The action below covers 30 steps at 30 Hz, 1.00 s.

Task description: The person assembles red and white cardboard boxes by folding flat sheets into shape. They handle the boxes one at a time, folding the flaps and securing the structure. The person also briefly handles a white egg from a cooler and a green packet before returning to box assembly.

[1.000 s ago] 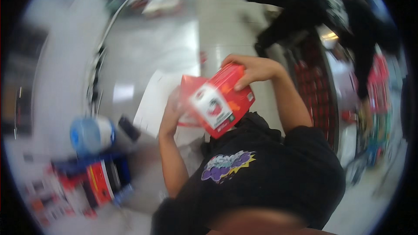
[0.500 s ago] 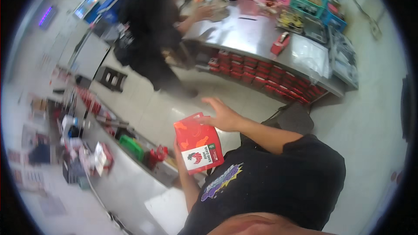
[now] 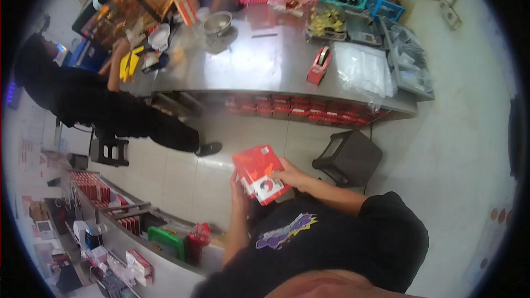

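- The red carton (image 3: pixel 258 173) is held up in front of the chest, tilted, above the tiled floor (image 3: pixel 182 182).
- The right hand (image 3: pixel 291 175) has its grip curled over the carton's right edge, elbow bent.
- The left hand (image 3: pixel 239 189) is pressed against the left side, forearm upright.
- A dark stool (image 3: pixel 348 157) stands just beside.

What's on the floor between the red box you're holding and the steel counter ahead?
In the head view, only bare pale tiled floor lies between the red box and the steel counter. A dark stool stands off to the right.
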{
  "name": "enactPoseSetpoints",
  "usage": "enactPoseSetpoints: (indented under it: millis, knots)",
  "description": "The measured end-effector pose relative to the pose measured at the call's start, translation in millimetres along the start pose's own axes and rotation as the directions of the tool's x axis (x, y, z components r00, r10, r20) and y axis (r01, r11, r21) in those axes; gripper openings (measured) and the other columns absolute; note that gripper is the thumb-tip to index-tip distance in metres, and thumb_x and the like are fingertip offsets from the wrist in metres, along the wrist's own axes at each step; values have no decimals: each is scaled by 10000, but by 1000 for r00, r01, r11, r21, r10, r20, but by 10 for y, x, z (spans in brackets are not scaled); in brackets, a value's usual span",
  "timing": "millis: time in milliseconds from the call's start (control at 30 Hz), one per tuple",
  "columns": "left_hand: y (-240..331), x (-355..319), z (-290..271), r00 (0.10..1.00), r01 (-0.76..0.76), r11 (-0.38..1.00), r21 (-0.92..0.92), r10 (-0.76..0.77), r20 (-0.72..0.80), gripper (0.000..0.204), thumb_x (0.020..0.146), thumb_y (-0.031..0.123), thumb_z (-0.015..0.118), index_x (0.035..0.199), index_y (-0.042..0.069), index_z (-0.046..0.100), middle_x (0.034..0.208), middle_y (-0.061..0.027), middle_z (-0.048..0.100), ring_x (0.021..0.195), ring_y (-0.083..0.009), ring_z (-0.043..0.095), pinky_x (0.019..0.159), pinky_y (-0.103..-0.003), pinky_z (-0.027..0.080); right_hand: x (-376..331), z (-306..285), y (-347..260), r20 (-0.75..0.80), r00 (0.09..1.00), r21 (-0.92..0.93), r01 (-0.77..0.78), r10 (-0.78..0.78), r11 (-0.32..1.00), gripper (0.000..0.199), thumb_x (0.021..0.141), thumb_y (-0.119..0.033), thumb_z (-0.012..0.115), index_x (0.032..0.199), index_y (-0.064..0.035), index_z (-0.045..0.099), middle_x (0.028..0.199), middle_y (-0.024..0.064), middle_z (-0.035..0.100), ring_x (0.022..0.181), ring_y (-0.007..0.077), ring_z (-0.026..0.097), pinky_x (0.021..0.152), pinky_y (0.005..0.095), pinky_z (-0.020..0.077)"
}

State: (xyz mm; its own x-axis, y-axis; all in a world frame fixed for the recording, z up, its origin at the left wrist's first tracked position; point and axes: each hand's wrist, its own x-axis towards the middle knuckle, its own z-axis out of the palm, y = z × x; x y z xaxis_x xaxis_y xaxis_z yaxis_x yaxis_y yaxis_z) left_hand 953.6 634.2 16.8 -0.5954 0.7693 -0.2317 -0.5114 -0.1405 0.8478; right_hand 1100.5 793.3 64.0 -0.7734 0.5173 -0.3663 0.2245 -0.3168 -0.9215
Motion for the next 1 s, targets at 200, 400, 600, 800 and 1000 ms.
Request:
enactPoseSetpoints:
  millis: [200, 400, 600, 800, 1000]
  knots:
    - [30, 535, -657, 960, 186, 958, 220, -225, 169, 864, 909, 523, 603, 1539, 174, 126, 1523, -136, 291, 1381, -308, 355, 1100, -506, 347, 778, 364, 358, -69, 997, 4, -32, 32, 999, 672, 850, -129, 720, 1398, 24, 362, 1189, 139, 601, 1041, 195, 629, 850, 313, 539]
    - [2, 1289, -1110, 872, 488, 856, -170, -468, 147, 852, 907, 333, 655, 1515, 232, 67, 1499, -121, 314, 1381, -300, 368, 1089, -533, 388, 1858, 546, 948, -126, 981, -613, 41, -149, 789, 712, 771, -197, 751, 1385, -14, 440, 1205, 204, 599, 1042, 350, 608, 925, 432, 494]
    - [-883, 3040, -2031, 983, 157, 980, 125, -143, -111, 761, 818, 214, 665, 1472, 90, 296, 1355, -104, 481, 1253, -227, 476, 998, -380, 458, 3466, 674, 1508, -189, 977, -480, -2, -102, 877, 854, 776, -242, 770, 1445, 15, 305, 1399, 260, 400, 1335, 380, 372, 1114, 433, 320]
    - [-905, 5319, -2632, 979, 130, 987, 91, -143, 147, 614, 907, 213, 621, 1440, 35, 374, 1307, -89, 549, 1207, -187, 526, 1028, -327, 422, 5240, 541, 1804, -211, 925, -99, 302, -316, 948, 736, 823, -147, 739, 1408, 16, 324, 1318, 199, 415, 1262, 310, 428, 1059, 434, 368]
    - [-1050, 6584, -2472, 979, 101, 879, 466, -170, 108, 437, 874, 298, 652, 1227, 46, 596, 1041, -62, 673, 959, -148, 618, 863, -303, 481, 5861, 279, 1570, -274, 925, -61, 258, -265, 964, 747, 897, -271, 685, 1456, 20, 283, 1457, 242, 362, 1344, 329, 395, 1102, 421, 340]
